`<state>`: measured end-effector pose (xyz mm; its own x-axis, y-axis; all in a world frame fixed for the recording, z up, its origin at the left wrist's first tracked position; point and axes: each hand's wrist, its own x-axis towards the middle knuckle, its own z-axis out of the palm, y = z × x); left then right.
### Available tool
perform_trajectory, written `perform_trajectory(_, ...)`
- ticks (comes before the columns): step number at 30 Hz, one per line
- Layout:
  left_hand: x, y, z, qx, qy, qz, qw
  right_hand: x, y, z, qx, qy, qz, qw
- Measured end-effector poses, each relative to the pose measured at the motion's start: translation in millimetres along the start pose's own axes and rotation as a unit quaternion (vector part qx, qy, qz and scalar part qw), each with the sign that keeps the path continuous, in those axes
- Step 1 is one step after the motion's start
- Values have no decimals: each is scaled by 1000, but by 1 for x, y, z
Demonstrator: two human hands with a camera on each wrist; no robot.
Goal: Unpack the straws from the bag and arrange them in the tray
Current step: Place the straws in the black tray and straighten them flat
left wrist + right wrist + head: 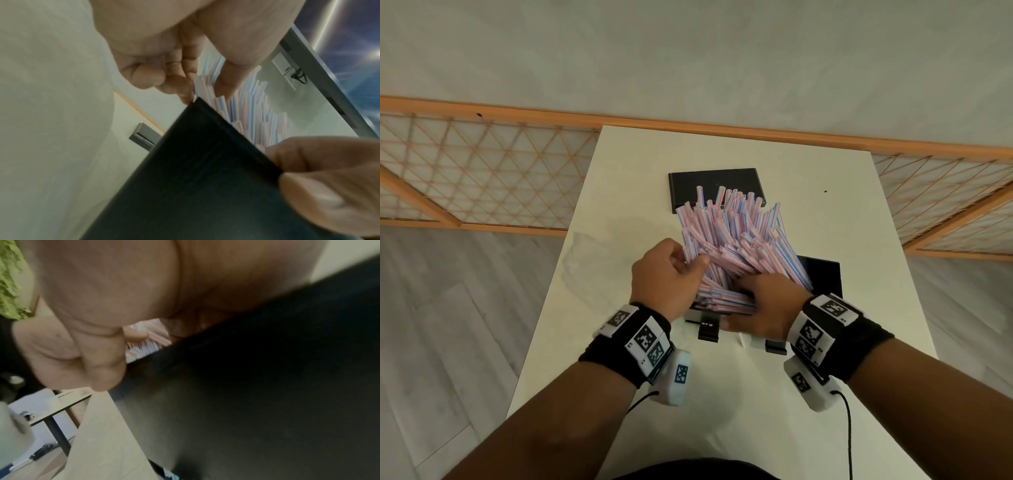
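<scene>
Pink-and-blue striped straws (736, 236) fan out in a thick, loose bundle over the middle of the white tabletop (859, 212), their far ends spread wide and their near ends bunched between the two hands. They lie in and over a black tray (822, 277), of which a corner shows to the right of the bundle; in the left wrist view its dark wall (205, 162) fills the lower middle, with straw ends rising behind its rim. The left hand (664, 274) is at the left side of the bundle, its fingers (144, 76) curled in against the straws and thumb pressed to them, grasping the pile's edge. The right hand (767, 305) reaches in from the near right, palm down on the near ends of the straws; its fingers are buried among them, and the right wrist view is too blurred to show more than a thumb at the tray's rim, so I cannot tell how they close. A second black piece (715, 181) lies flat toward the far edge of the tabletop, partly under the straw tips. A crumpled clear bag (582, 257) sits near the left edge, well apart from the left hand.
</scene>
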<state>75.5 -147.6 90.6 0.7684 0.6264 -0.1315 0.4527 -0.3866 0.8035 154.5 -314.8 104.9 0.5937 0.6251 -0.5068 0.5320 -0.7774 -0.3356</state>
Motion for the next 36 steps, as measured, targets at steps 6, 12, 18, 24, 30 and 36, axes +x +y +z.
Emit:
perform_trajectory(6,2,-2,-4,43,-16,78,996,-27,13,-3,101,88,-10,991)
perform_trajectory(12,4,9,-20,10,36,100,994,-38,18,0,140,196,-9,970)
perform_trajectory(18,4,30,-37,-12,29,90,995,-36,29,0,134,208,56,967)
perform_trajectory(24,-6,63,-62,-25,41,164,985,-35,38,-7,141,223,51,963)
perform_trajectory(30,-21,103,-82,-9,1,224,975,-21,37,7,137,166,31,976)
perform_trajectory(36,-35,125,-104,-46,-22,274,960,-31,34,-6,160,173,28,971)
